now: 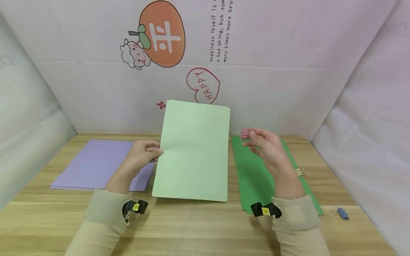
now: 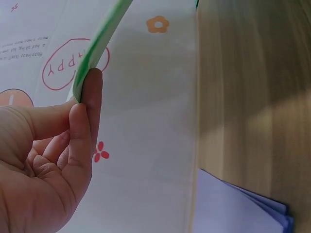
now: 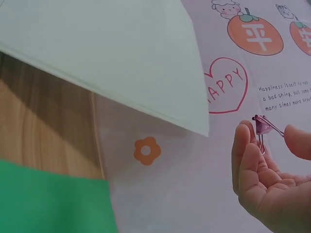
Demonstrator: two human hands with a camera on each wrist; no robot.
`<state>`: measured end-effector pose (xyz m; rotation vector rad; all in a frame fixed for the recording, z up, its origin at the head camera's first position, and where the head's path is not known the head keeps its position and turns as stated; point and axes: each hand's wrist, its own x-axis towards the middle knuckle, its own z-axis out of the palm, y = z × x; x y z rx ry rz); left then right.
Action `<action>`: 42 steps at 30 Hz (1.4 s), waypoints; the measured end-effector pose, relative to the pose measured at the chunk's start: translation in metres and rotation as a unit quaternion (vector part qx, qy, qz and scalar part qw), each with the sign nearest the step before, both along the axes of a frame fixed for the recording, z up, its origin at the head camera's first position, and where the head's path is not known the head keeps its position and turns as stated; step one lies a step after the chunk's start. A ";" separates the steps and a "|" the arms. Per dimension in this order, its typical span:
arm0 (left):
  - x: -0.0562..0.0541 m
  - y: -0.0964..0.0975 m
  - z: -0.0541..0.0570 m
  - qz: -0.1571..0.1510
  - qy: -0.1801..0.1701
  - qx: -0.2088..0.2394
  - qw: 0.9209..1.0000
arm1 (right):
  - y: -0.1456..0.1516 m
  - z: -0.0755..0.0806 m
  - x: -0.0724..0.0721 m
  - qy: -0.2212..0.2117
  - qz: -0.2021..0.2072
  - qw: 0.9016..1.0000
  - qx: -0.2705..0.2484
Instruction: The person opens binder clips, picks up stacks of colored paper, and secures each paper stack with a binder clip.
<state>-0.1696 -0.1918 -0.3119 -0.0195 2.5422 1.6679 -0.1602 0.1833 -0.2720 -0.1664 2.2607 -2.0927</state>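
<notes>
A stack of light green paper [image 1: 195, 151] is held up above the table, tilted toward the head camera. My left hand [image 1: 142, 154] pinches its left edge between thumb and fingers; the left wrist view shows the green sheets [image 2: 95, 56] edge-on in that pinch. To the right of the stack, my right hand [image 1: 267, 147] holds a pink binder clip [image 1: 245, 134] by its wire handles. In the right wrist view the clip [image 3: 263, 127] has its handles between thumb and fingers, apart from the paper's edge.
Purple paper [image 1: 99, 163] lies on the table at left. Dark green paper [image 1: 256, 177] lies at right under my right hand, with a pale clip [image 1: 299, 172] on its right edge. A blue binder clip [image 1: 342, 213] lies farther right. A printed white cloth [image 1: 272, 71] hangs behind.
</notes>
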 end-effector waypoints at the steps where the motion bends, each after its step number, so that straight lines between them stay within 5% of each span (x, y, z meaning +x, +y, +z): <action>1: 0.001 0.001 0.001 0.000 0.005 0.000 1.000 | -0.001 0.000 0.000 -0.003 -0.002 1.000 -0.012; 12: 0.012 0.007 0.011 -0.019 0.049 -0.043 0.998 | -0.003 -0.006 -0.007 -0.031 -0.016 0.997 -0.064; 21: 0.010 0.008 -0.007 -0.040 -0.039 -0.063 0.996 | 0.002 -0.010 -0.008 -0.036 -0.018 0.997 -0.058; 33: 0.001 0.007 -0.035 -0.071 -0.115 -0.024 0.991 | 0.003 -0.009 -0.008 -0.035 -0.013 0.998 -0.047; 42: 0.000 0.000 -0.045 -0.054 -0.105 0.043 0.992 | 0.003 -0.010 -0.008 -0.036 -0.013 0.998 -0.041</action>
